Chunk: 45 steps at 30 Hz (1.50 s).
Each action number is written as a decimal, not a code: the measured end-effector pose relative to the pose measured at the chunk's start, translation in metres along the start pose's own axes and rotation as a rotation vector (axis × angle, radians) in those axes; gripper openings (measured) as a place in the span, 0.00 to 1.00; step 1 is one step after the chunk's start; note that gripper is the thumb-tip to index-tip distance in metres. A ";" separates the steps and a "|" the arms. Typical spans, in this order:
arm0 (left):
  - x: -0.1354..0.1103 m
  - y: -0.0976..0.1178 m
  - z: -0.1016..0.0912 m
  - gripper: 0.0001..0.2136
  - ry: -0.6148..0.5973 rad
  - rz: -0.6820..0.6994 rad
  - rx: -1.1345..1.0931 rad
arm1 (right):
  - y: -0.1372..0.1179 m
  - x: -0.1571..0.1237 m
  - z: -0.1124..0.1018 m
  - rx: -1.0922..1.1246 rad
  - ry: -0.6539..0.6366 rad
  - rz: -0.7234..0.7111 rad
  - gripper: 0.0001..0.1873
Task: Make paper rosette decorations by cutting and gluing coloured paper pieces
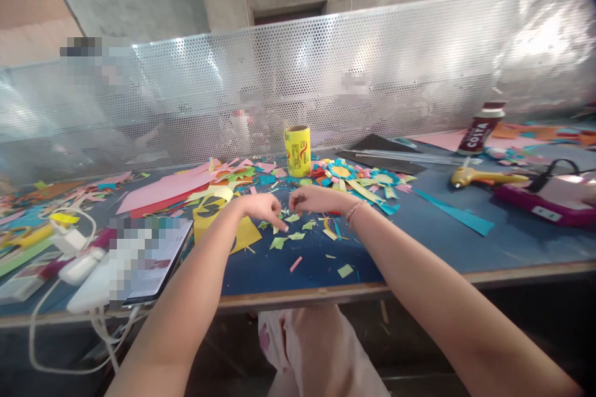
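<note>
My left hand (263,206) and my right hand (313,197) meet over the blue table (512,236), knuckles up, fingers curled. The left hand's fingertips reach down to small green paper scraps (285,231) on the table. The right hand pinches its fingers together near the left; what it holds is too small to make out. A yellow paper sheet (242,231) lies just left of the left hand. Beyond the hands stands a yellow roll (298,150), and to its right lie paper flowers (342,171).
A tablet (153,257) and white chargers with cables (77,260) lie at the left front. Pink paper sheets (162,189) lie behind them. A glue gun (484,177), a brown bottle (482,128) and a purple box (544,201) are at the right. A perforated metal screen (298,87) backs the table.
</note>
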<state>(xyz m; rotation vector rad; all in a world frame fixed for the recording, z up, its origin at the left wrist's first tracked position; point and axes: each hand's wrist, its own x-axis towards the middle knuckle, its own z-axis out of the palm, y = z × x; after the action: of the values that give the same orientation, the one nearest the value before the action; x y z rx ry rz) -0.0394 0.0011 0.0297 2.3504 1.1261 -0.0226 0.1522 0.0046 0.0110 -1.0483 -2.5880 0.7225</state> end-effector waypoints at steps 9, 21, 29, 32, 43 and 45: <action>0.021 -0.036 0.002 0.13 0.843 -0.178 0.026 | 0.019 -0.011 -0.021 -0.456 0.485 0.392 0.15; 0.027 -0.042 0.015 0.08 0.701 -0.141 0.068 | 0.011 -0.013 -0.017 -0.168 0.120 0.098 0.10; 0.030 -0.034 0.019 0.09 0.642 -0.109 0.079 | -0.004 0.003 0.011 -0.175 -0.045 -0.033 0.08; 0.030 -0.033 0.020 0.08 0.638 -0.106 0.087 | -0.005 0.002 0.010 -0.160 -0.062 -0.011 0.07; 0.026 -0.025 0.017 0.08 0.652 -0.065 0.004 | 0.002 0.002 0.003 0.077 0.121 -0.021 0.12; 0.029 -0.024 0.018 0.08 0.642 -0.044 -0.157 | 0.001 0.002 0.001 0.086 0.219 -0.033 0.11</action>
<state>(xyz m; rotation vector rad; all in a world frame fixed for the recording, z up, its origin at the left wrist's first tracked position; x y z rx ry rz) -0.0345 0.0256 -0.0028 2.2412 1.3996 0.8249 0.1509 0.0060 0.0096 -0.9963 -2.3615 0.6645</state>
